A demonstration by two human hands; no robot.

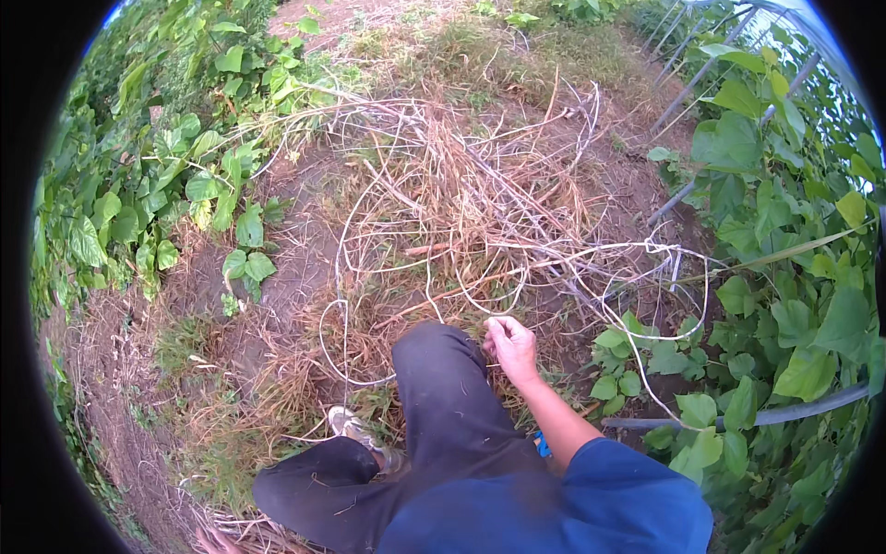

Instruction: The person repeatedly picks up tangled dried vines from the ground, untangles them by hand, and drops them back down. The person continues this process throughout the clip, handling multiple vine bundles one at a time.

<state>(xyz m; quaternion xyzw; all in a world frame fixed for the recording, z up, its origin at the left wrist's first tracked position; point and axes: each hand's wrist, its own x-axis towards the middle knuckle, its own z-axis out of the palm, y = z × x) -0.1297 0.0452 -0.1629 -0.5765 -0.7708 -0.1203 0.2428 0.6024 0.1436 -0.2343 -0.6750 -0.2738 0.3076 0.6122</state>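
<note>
My right hand is just right of my bent knee, its thumb and fingers pinched together at the low bend of a pale looped vine or cord. Beyond it lies a tangled heap of dry stalks and straw, with long pale strands curling out on both sides. Only some fingers of my left hand show at the bottom left rim. They are close against a second bunch of dry stalks, and whether they grip any is hidden.
Broad-leaved climbing plants cover a metal pipe frame on the right. A lower grey pipe runs near my right side. More leafy vines crowd the left. My shoe rests on grassy soil beside a strand.
</note>
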